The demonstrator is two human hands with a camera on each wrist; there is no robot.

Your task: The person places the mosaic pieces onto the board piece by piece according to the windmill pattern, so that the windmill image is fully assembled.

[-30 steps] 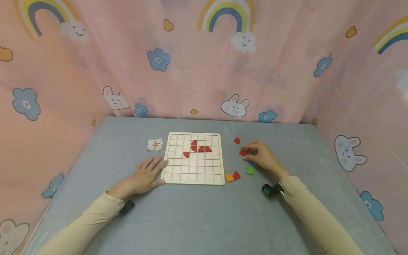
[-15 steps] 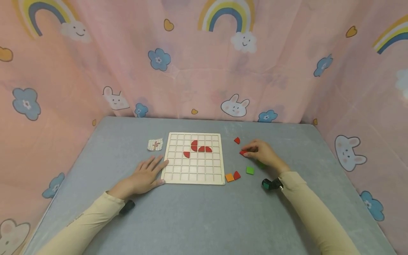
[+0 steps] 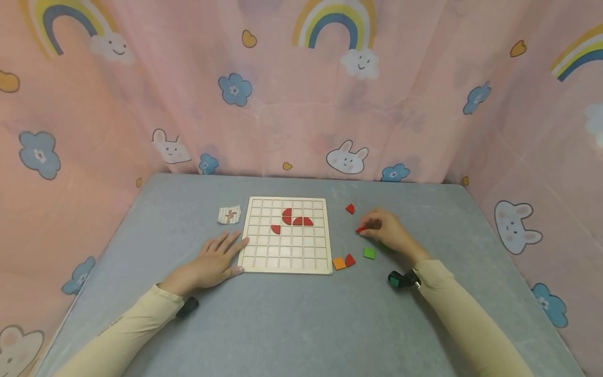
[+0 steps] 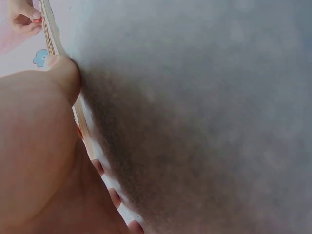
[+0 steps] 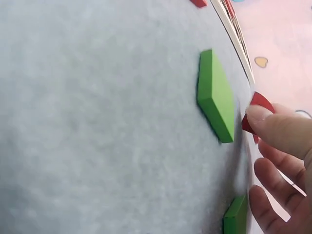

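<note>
My right hand (image 3: 390,231) pinches a red quarter-circle tile (image 5: 262,103) between thumb and fingers, to the right of a pale wooden grid board (image 3: 292,252). In the right wrist view the tile stands tilted on edge at the thumb tip. My left hand (image 3: 212,263) lies with fingers spread against the board's left side, thumb at the near corner and index fingertip on the rim. On the board, red tiles form a half circle (image 3: 287,215), a second half circle (image 3: 303,221) and a single quarter (image 3: 275,229).
Loose red tiles lie behind (image 3: 350,209) and in front of the right hand, the nearer one (image 3: 350,259) touching an orange square (image 3: 339,263). A green square (image 3: 369,253) sits close by; another green tile (image 5: 236,217) is under the hand. A printed pattern card (image 3: 229,214) lies left of the board.
The right hand's fingers have closed on the red tile, which now shows tilted and slightly nearer the person. The left hand and the board stay put.
</note>
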